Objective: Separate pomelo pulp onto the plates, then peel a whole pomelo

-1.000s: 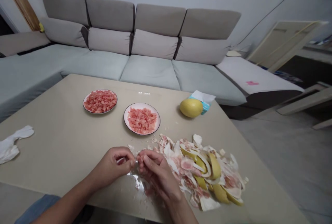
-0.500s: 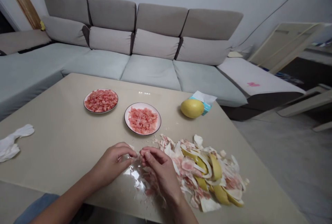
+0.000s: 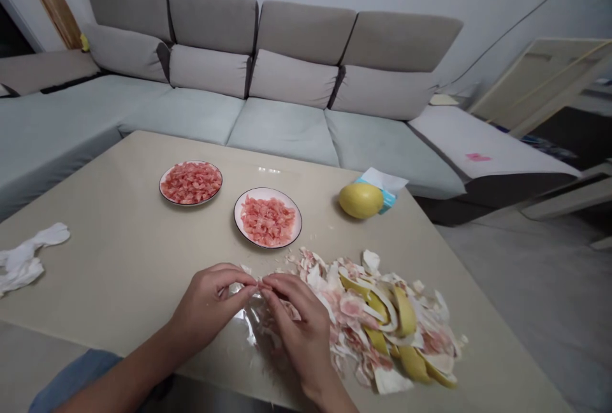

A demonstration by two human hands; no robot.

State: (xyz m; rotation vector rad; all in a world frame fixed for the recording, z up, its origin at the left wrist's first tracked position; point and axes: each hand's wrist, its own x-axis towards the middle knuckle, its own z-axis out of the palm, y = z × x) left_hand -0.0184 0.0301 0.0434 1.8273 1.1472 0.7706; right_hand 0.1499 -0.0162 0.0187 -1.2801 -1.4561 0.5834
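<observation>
Left hand (image 3: 203, 304) and right hand (image 3: 306, 320), both pinched nearly closed, meet at the frame's lower centre on a small, soft-looking, pale-pink piece of fruit (image 3: 259, 285) that too hard a tug could tear or crush.

Head camera: facing forward and down
Tabletop (image 3: 119, 228): viewed from close above its near edge
Sofa (image 3: 287, 126): straight ahead, farther off, beyond the far edge
</observation>
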